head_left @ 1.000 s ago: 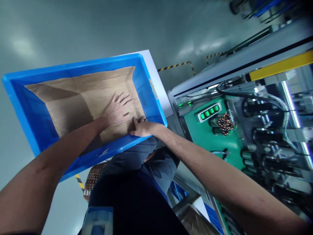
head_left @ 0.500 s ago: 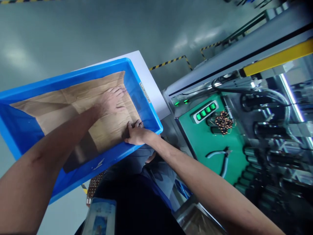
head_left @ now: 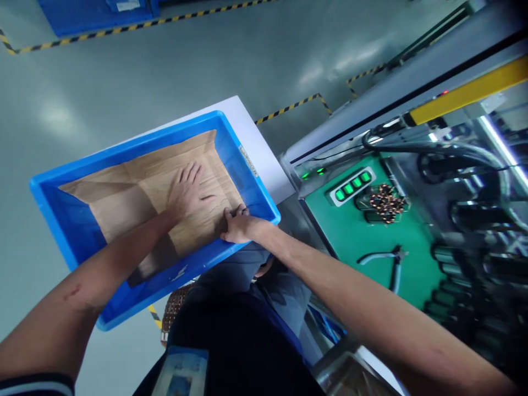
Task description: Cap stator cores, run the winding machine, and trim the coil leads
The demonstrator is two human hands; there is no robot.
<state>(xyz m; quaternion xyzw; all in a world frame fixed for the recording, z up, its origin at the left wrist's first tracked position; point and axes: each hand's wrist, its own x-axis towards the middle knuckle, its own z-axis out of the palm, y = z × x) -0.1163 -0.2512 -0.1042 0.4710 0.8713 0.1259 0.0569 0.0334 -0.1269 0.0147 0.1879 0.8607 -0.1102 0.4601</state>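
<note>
A blue plastic bin [head_left: 152,142] stands tilted across the view, lined with a creased sheet of brown paper or thin cardboard [head_left: 124,195]. On this liner my left hand [head_left: 187,191] lies flat, palm down, its fingers stretched and thumb apart. At the bin's near right corner, my right hand [head_left: 239,225] reaches over the rim. Its slightly bent fingers are spread and touch the liner by the wall; nothing is seen held in them. Part of the liner is hidden under both hands and my left forearm.
Under the bin is a white surface [head_left: 264,159]. To the right, a green work mat [head_left: 346,236] bears pliers [head_left: 394,257], a strip with green lights [head_left: 351,187] and copper-ended parts [head_left: 385,203]. Machinery [head_left: 466,165] stands beyond. Striped tape [head_left: 124,28] marks the floor.
My left hand has slid back across the liner, away from the bin's right end wall. My right hand stays at the near corner. The whole view has shifted, showing more of the bin's left end.
</note>
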